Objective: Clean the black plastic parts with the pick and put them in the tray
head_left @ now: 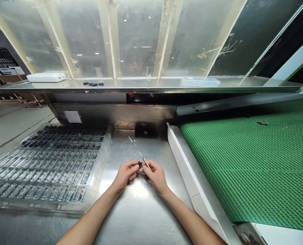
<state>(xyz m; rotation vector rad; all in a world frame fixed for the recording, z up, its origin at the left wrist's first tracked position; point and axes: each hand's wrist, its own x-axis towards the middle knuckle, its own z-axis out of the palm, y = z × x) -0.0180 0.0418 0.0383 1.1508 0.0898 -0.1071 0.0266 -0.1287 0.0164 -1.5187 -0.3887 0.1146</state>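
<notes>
Hands, two. Left hand (125, 175): one, grip closed, thumb and fingers pinched on the small black part (139, 165). Right hand (156, 175): one, grip wrapped about the slim knife-like tool (146, 162), its fingertips close against the same part.

Small black part, in hand: one, between the two hands, above the middle of the tabletop (141, 214); finer detail hidden by fingers.

Slim knife-like tool: one; pale handle, narrow tip pointing away from the person and slightly left.

Tabletop: one, bare metal. At its rear, one black block (140, 131) with a pale spot; in front of it, to the left, one thin white strip (130, 139).

Clear compartment tray (96, 178): one, left of the hands; several rows, the far ones bearing dark pieces, too many and too small to count.

White guard strip (189, 175): one, along the tabletop's right side. Beyond it, green conveyor belt (256, 163): one, carrying one dark piece (262, 123).

Metal shelf (141, 82): one, bearing one white oblong case (46, 78), at least four black pieces (101, 83) and one clear plastic box (201, 82).
</notes>
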